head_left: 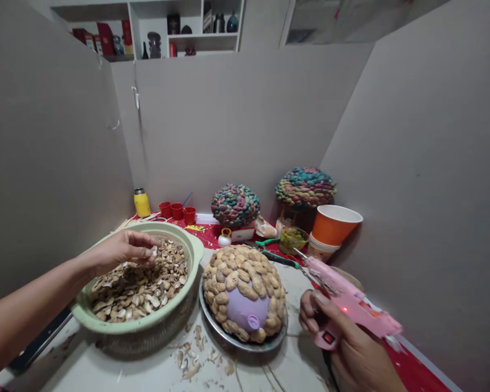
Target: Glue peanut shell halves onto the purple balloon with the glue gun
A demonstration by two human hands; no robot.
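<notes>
My left hand (122, 252) is over a green colander (197, 255) filled with broken peanut shells (145, 296), its fingers pinching a pale peanut shell (154, 251). In my right hand (343, 332) is a pink hot glue gun (343, 286) with a small red light lit; its nozzle points up and left. Between the hands a purple balloon (245, 307) rests in a round metal dish (265, 346). Peanut shells (255, 267) cover most of the balloon, leaving a bare purple patch around its knot on the near side.
Loose shell bits (191, 359) lie on the white tabletop. Behind stand two colourful shell-covered domes (236, 204), red cups (177, 210), a yellow bottle (141, 203), green-handled pliers (280, 258), a glass bowl (293, 239) and orange paper tubs (335, 226). Grey walls (237, 120) enclose the table.
</notes>
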